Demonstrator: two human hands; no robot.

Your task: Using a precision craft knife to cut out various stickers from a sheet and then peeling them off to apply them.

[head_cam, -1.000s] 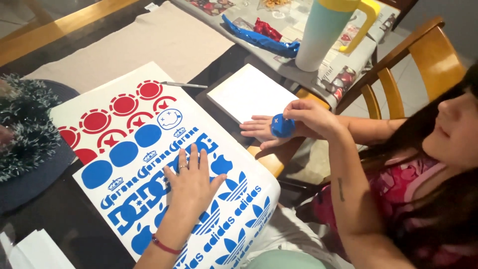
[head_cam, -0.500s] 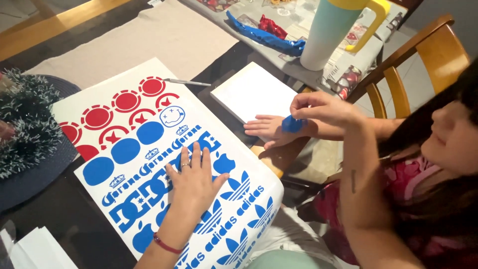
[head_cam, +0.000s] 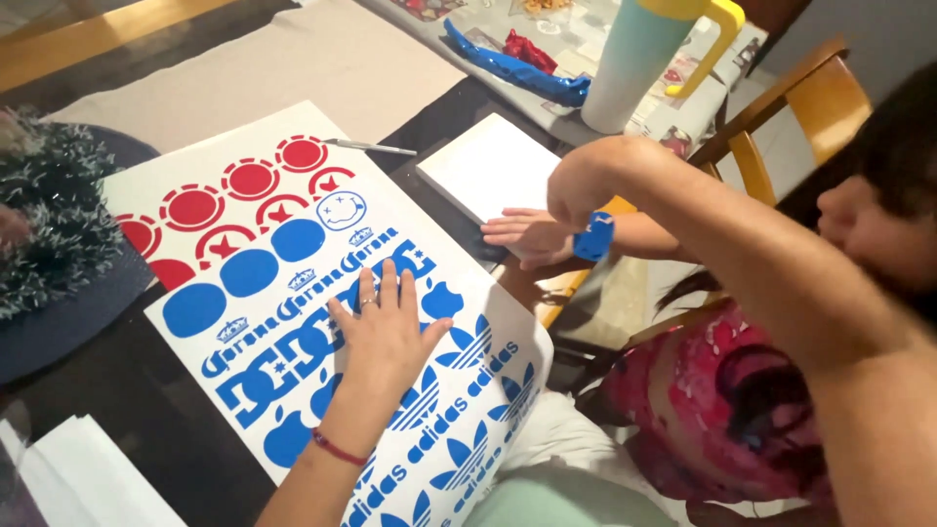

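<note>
While left hand (head_cam: 383, 327) presses it, sticker sheet (head_cam: 293, 293) runs diagonally.

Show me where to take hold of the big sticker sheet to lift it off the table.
Pinch the sticker sheet at its near right corner, coming in from the right. That corner seems to jut past the edge of the table, so fingers can slip beneath it. Elsewhere the sheet lies flat on the dark top with no gap, and the left hand rests open on its middle.
</note>
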